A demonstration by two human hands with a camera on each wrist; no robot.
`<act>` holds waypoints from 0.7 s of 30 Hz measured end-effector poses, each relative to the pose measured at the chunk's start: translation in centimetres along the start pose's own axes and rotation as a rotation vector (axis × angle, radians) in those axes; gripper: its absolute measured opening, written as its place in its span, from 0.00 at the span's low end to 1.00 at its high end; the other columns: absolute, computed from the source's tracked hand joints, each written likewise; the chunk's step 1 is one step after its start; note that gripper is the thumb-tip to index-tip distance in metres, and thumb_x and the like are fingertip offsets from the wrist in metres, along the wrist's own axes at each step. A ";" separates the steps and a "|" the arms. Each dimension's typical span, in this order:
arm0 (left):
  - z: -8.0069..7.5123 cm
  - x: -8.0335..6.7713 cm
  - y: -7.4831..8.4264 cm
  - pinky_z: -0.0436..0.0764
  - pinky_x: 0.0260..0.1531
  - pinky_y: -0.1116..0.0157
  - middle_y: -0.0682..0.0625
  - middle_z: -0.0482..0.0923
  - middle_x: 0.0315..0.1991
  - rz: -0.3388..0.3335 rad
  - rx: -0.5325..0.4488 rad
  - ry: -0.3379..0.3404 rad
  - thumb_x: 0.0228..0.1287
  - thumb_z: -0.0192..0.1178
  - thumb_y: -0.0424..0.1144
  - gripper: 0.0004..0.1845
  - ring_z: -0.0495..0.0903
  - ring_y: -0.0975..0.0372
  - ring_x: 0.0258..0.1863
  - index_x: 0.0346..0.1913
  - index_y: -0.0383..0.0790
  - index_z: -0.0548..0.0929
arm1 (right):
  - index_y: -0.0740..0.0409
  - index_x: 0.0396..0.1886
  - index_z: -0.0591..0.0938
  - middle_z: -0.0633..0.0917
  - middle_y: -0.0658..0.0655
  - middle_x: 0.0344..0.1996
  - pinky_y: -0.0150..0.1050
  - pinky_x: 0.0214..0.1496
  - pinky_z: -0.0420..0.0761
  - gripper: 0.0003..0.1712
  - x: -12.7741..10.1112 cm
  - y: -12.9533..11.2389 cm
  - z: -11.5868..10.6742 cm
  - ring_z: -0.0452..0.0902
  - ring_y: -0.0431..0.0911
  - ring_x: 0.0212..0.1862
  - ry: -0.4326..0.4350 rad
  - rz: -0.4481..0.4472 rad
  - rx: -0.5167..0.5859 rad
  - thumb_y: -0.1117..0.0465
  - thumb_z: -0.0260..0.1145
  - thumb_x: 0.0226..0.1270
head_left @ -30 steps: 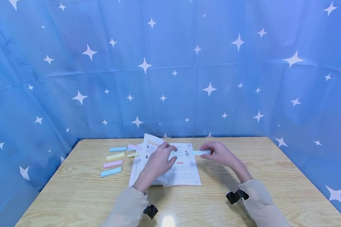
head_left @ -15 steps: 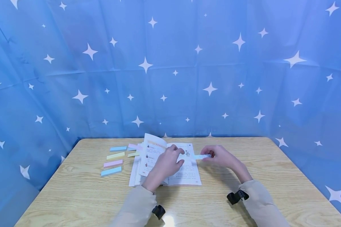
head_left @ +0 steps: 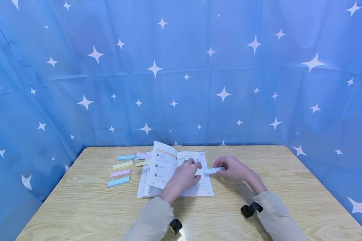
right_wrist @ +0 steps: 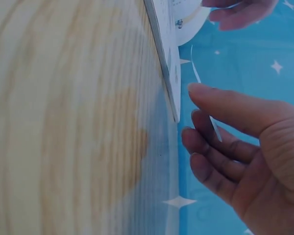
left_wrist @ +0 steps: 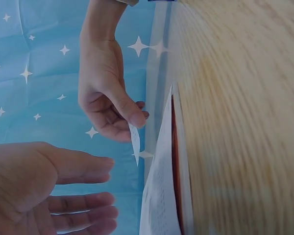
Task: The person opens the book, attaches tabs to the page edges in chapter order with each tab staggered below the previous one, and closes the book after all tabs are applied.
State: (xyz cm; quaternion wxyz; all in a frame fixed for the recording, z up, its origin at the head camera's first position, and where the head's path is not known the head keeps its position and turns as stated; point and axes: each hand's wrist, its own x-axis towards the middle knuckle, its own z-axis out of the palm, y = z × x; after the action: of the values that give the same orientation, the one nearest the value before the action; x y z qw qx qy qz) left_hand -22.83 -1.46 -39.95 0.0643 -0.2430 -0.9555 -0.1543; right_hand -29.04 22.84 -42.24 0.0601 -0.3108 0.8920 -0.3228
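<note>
An open book (head_left: 181, 174) with printed pages lies on the wooden table (head_left: 259, 214). My left hand (head_left: 185, 177) hovers over its right page with straight fingers (left_wrist: 83, 166), holding nothing. My right hand (head_left: 233, 168) pinches a pale blue sticky strip (head_left: 213, 170) by one end, just beyond the book's right edge. In the left wrist view the strip (left_wrist: 135, 142) hangs from the thumb and forefinger beside the book edge (left_wrist: 174, 147). The same strip (right_wrist: 203, 93) crosses the right wrist view, near the book (right_wrist: 161, 44).
Several coloured sticky-note pads lie left of the book: blue (head_left: 125, 157), yellow (head_left: 122, 165), pink (head_left: 119, 173) and blue (head_left: 117, 181). A raised page (head_left: 163, 164) stands on the book's left half. A blue star-patterned cloth (head_left: 181, 73) closes in the table on three sides.
My left hand slid right and toward me across the page. My right hand lowered the strip toward the book's right edge. The raised left page opened further.
</note>
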 end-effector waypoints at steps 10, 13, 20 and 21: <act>1.3 0.6 0.0 0.82 0.42 0.61 0.46 0.79 0.48 -0.020 -0.009 -0.074 0.69 0.65 0.40 0.15 0.78 0.57 0.45 0.56 0.44 0.86 | 0.55 0.41 0.85 0.81 0.48 0.29 0.35 0.31 0.73 0.07 0.0 0.0 0.1 0.72 0.42 0.29 -0.035 0.060 -0.008 0.61 0.74 0.65; 1.6 0.6 -0.2 0.82 0.42 0.61 0.46 0.78 0.50 -0.025 -0.009 -0.099 0.69 0.64 0.40 0.15 0.78 0.57 0.46 0.56 0.44 0.85 | 0.56 0.41 0.85 0.82 0.48 0.29 0.35 0.31 0.73 0.07 0.0 0.0 0.1 0.72 0.42 0.29 -0.040 0.059 -0.005 0.61 0.74 0.65; 2.4 0.8 -0.4 0.81 0.44 0.61 0.45 0.78 0.50 0.005 0.000 -0.114 0.70 0.63 0.38 0.15 0.77 0.56 0.46 0.57 0.44 0.85 | 0.54 0.40 0.85 0.81 0.48 0.28 0.35 0.31 0.72 0.07 0.0 0.2 0.3 0.71 0.43 0.28 -0.044 0.073 -0.012 0.61 0.74 0.65; 2.5 0.8 -0.4 0.81 0.44 0.62 0.46 0.78 0.50 0.010 0.003 -0.115 0.70 0.63 0.38 0.15 0.77 0.57 0.46 0.57 0.44 0.85 | 0.54 0.40 0.86 0.81 0.48 0.28 0.35 0.31 0.72 0.07 0.0 0.2 0.3 0.71 0.42 0.28 -0.045 0.071 -0.010 0.61 0.74 0.65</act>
State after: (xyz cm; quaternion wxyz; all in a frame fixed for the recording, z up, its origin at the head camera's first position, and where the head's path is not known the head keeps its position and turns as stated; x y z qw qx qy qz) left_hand -23.86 -0.61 -42.20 0.0106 -0.2561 -0.9566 -0.1384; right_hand -29.04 22.79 -42.63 0.0898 -0.2866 0.9024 -0.3089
